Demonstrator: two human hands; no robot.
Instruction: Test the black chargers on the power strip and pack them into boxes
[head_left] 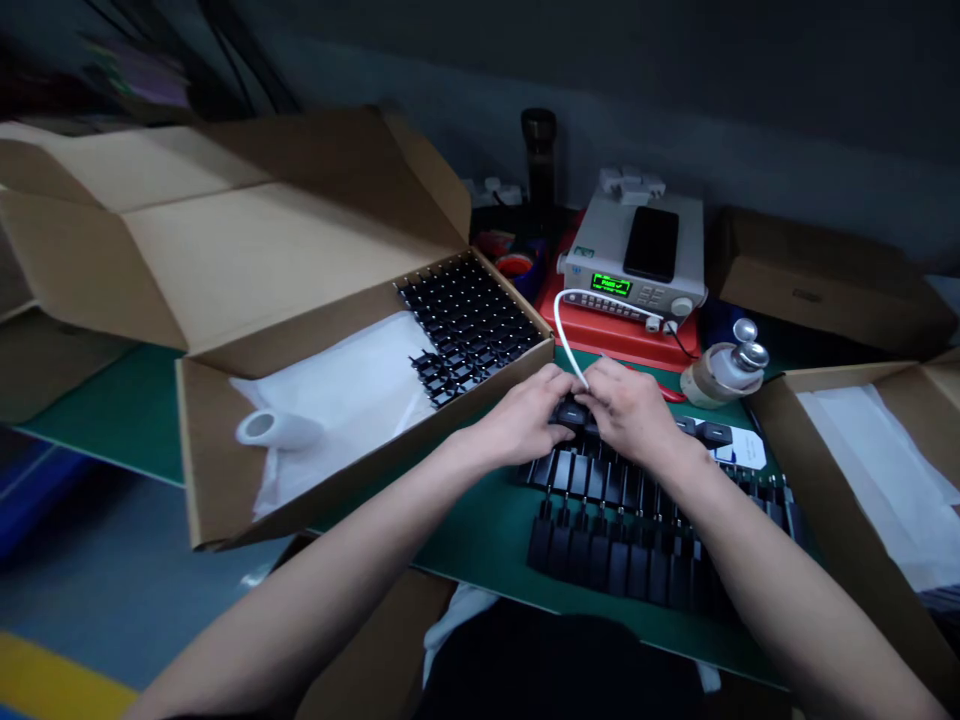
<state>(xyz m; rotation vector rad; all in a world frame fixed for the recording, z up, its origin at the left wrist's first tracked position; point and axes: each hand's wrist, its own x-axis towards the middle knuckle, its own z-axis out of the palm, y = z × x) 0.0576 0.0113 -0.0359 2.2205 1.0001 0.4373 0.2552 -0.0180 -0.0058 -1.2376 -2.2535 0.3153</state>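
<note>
My left hand (525,415) has its fingers closed around a small black power adapter (572,412). Close beside it, my right hand (628,408) pinches the end of a white cable (564,335) at the adapter; whether the plug sits fully in is hidden by my fingers. The cable curves up to a grey test instrument (637,245) whose green display (611,285) reads PASS. Below my hands, rows of black adapters (600,550) with metal pins lie on the green table mat (472,545).
An open cardboard box (367,440) on the left holds black adapters (472,320) and a white roll (277,430). A phone (652,243) rests on the instrument, which stands on a red tray (622,335). Bottles (724,370) and another open box (832,470) are at right.
</note>
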